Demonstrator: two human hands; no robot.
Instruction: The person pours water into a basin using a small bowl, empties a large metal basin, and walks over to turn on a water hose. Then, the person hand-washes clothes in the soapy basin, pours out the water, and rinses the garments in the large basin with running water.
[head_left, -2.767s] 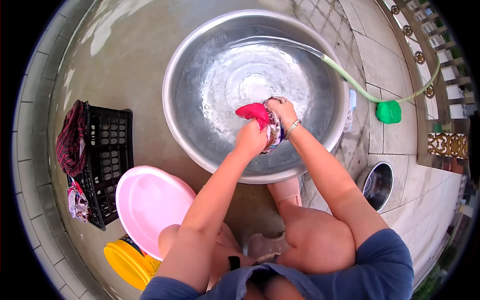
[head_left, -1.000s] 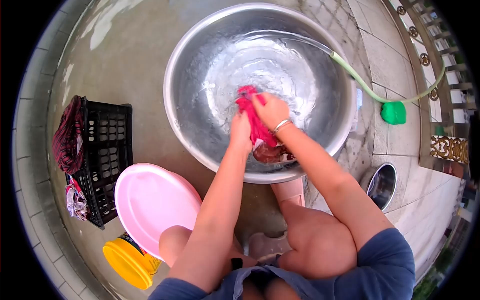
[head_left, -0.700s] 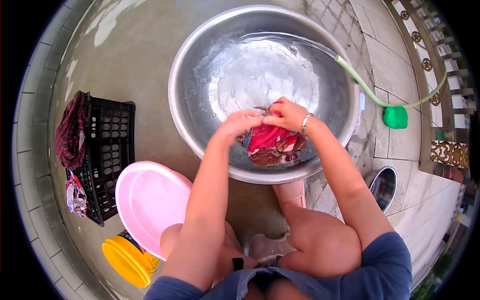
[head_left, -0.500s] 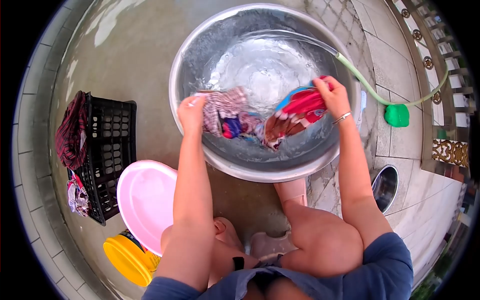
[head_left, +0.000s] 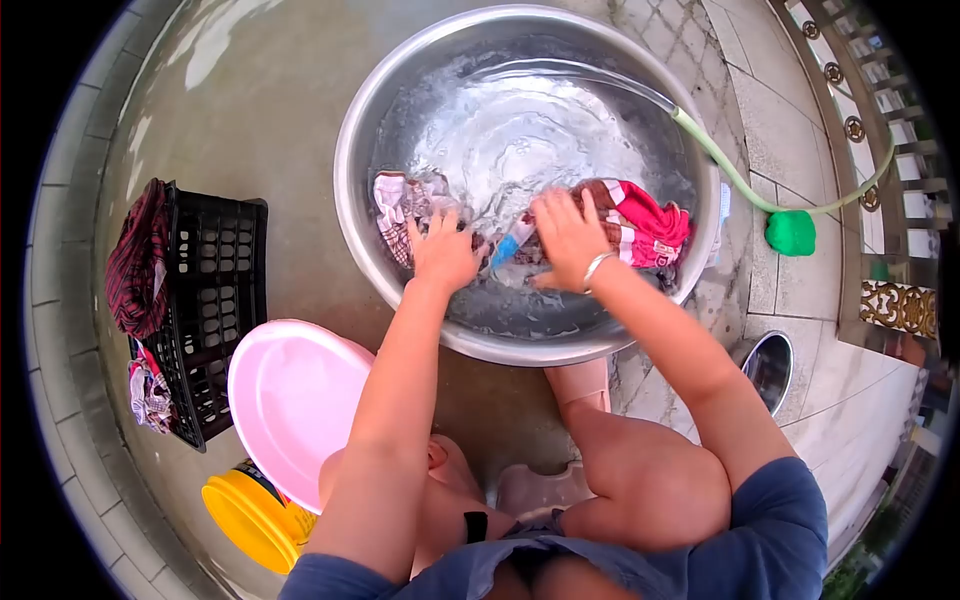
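A wide metal basin (head_left: 357,240) holds rippling water in front of my knees. Wet clothes (head_left: 648,222) lie in it, pale and checked toward the left, red, white and brown toward the right; whether they are one piece or several I cannot tell. On the checked cloth (head_left: 393,207) rests my left hand (head_left: 445,252), palm down, fingers spread. My right hand (head_left: 574,240), a bracelet at its wrist, presses flat on the brown and red part with its fingers apart. Some cloth between the hands is under water.
A pale green hose (head_left: 735,170) runs water into the basin from the right, past a green object (head_left: 791,233). To the left stand a black crate (head_left: 215,310) with clothes over its side, a tilted pink basin (head_left: 290,400) and a yellow bucket (head_left: 250,520). A metal bowl (head_left: 768,370) sits at right.
Both hands have come down and closer together, letting go of the raised clothes. The cloth, stretched up between them before, now lies pushed into the water.
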